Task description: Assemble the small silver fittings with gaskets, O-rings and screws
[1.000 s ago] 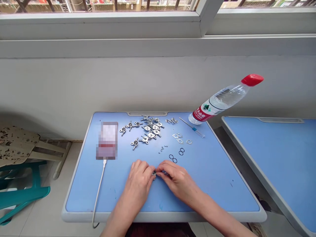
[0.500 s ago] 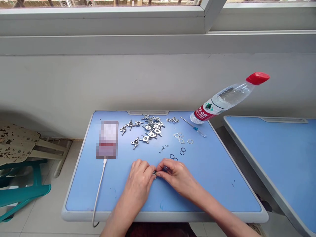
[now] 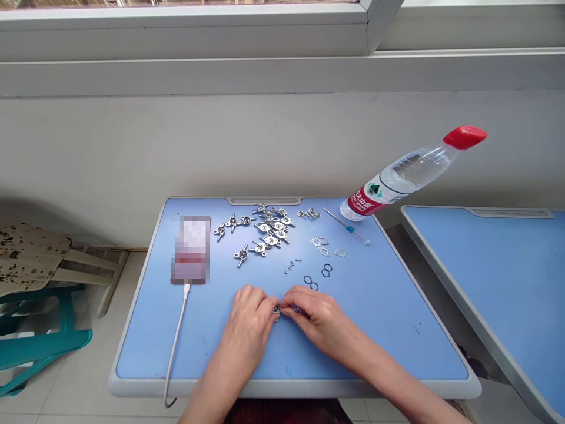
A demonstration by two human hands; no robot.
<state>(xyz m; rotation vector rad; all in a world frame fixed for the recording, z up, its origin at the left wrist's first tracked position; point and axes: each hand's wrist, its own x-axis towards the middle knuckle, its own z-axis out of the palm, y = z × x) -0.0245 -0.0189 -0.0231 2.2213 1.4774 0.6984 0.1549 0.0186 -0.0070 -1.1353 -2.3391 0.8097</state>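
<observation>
My left hand [image 3: 248,333] and my right hand [image 3: 318,318] meet near the front middle of the blue desk [image 3: 353,347]. Their fingertips pinch a small metal fitting [image 3: 276,310], which is mostly hidden by my fingers. Beyond them lie black rubber O-rings [image 3: 316,278], tiny screws [image 3: 290,267] and thin metal gaskets [image 3: 321,245]. Farther back is a heap of silver cross-shaped metal fittings [image 3: 269,229]. A small screwdriver with a blue band [image 3: 346,228] lies at the far right of the desk.
A blurred-out phone [image 3: 192,250] lies left of my hands, with a white charging cable [image 3: 179,335] running over the front edge. A water bottle [image 3: 408,174] with a red cap lies at the far corner. Another blue desk [image 3: 485,259] stands right; a teal stool [image 3: 39,347] stands left.
My hands stay together on the small fitting with only slight finger movement. The view has tilted a little, so the window edge sits higher in the picture.
</observation>
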